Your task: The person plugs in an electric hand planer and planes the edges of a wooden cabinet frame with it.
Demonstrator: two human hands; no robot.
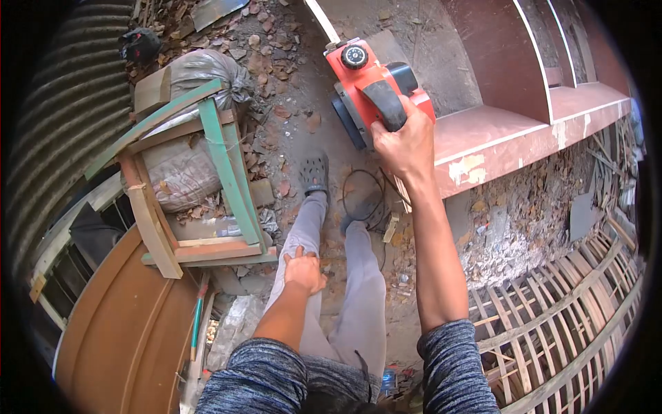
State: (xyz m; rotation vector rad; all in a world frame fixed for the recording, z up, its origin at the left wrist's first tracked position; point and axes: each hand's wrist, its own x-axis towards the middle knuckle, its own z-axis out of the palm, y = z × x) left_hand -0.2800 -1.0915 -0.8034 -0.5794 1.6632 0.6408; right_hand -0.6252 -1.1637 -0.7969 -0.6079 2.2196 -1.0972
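A red and black electric hand planer (376, 90) with a round black knob is at the upper middle. My right hand (405, 138) is wrapped round its black rear handle, arm stretched forward. From the planer's far end a narrow pale strip (321, 21) runs up out of view; whether the planer's sole touches it is hidden. Just right of the planer lies a reddish-brown wooden cabinet (496, 141) with pale edges and upright dividers. My left hand (303, 269) rests on my left leg near the knee, fingers apart over the grey trousers, holding nothing.
A green and brown wooden frame (231, 172) leans over filled sacks (183, 172) on the left. A brown panel (124, 331) stands lower left. A black cable (365, 200) loops by my feet. Slatted wood (552, 324) lies lower right; leaves and debris cover the ground.
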